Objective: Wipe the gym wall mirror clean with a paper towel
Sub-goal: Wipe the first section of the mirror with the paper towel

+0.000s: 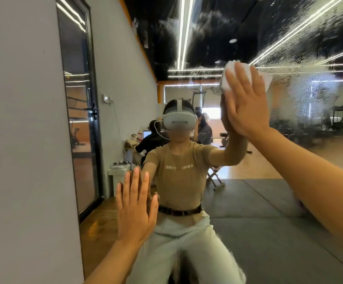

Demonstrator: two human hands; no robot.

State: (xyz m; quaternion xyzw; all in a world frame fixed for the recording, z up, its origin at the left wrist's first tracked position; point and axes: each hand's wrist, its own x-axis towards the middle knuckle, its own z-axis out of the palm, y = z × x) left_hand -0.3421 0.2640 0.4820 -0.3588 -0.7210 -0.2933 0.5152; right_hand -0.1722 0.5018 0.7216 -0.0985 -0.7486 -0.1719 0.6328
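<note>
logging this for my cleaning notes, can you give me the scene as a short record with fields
surface: wall mirror, spray droplets across its upper right
tool: paper towel, wadded, white
right hand: right hand flat, straight fingers pressing the towel to the glass
left hand: left hand flat on the glass, lower left, holding nothing
reflection: person in a headset, gym equipment behind
left of mirror: grey wall with a glass door
</note>
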